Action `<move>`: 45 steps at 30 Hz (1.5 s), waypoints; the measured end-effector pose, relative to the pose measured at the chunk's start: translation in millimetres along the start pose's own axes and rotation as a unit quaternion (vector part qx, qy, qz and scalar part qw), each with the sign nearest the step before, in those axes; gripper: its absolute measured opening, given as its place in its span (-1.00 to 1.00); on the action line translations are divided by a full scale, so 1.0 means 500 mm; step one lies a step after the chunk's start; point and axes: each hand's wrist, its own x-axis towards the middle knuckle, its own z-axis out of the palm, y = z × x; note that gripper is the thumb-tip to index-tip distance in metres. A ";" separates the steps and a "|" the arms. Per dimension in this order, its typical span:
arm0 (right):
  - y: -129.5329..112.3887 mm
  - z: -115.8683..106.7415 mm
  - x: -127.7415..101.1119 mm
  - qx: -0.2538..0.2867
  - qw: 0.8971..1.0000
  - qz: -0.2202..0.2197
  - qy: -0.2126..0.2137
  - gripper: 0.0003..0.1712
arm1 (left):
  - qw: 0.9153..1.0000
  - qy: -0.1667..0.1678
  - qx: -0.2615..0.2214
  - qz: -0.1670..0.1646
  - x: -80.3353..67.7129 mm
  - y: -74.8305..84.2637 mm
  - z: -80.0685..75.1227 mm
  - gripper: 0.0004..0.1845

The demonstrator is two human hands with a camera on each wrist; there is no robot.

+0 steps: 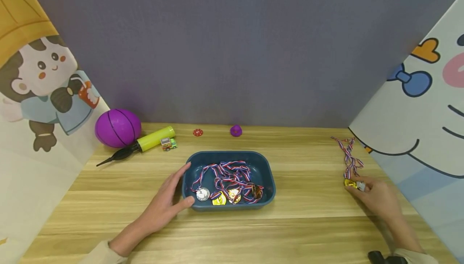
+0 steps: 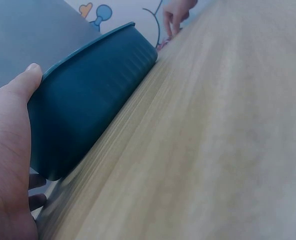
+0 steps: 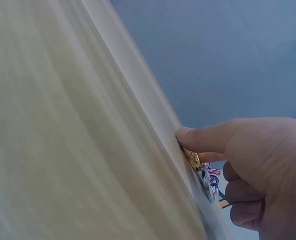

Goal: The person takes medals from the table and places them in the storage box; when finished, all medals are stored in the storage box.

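A dark blue basin (image 1: 228, 208) stands on the table, holding several medals on striped ribbons, among them a silver medal (image 1: 202, 194) and a gold one (image 1: 219, 198). My left hand (image 1: 164, 203) spans its left end with thumb and fingers extended; in the left wrist view the thumb touches the rim. At the far right, my right hand (image 1: 378, 199) pinches a gold medal (image 1: 350, 183) between thumb and index finger. A second silver medal (image 1: 360, 186) lies beside it, partly under the fingers. Their red, white and blue ribbons (image 1: 349, 157) stretch back along the table.
A purple ball (image 1: 118, 128), a yellow-green hand pump (image 1: 156, 138) and a small toy truck (image 1: 168, 144) are at the back left. A red chip (image 1: 197, 132) and a small purple object (image 1: 236, 130) lie behind the basin. Panels enclose the table's back and sides.
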 end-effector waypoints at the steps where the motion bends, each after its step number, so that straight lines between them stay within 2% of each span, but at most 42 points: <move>1: -0.002 0.001 -0.001 0.001 1.000 -0.001 -0.001 -0.48 | 1.000 0.000 0.000 0.000 0.000 0.000 0.000 0.01; 8: -0.025 0.006 -0.005 0.020 0.999 -0.032 -0.002 -0.57 | 1.000 -0.002 -0.004 -0.002 0.001 0.002 0.000 0.01; 13: -0.036 0.010 -0.006 0.031 0.998 -0.044 -0.022 -0.54 | 1.000 -0.002 -0.006 -0.004 0.001 0.001 0.001 0.01; 23: -0.024 0.007 -0.006 0.044 0.998 -0.019 -0.051 -0.45 | 1.000 0.001 0.001 0.002 0.001 -0.001 0.002 0.01; 31: -0.031 0.012 -0.010 0.019 0.999 -0.029 -0.015 -0.54 | 1.000 0.000 0.002 0.001 0.000 -0.002 0.001 0.01; 40: -0.042 0.018 -0.014 0.021 0.999 -0.041 0.014 -0.58 | 1.000 0.001 0.001 0.000 -0.003 -0.004 0.001 0.01; 45: -0.056 0.014 -0.016 0.015 0.998 -0.041 0.053 -0.57 | 1.000 0.002 0.002 0.004 -0.001 -0.005 0.002 0.01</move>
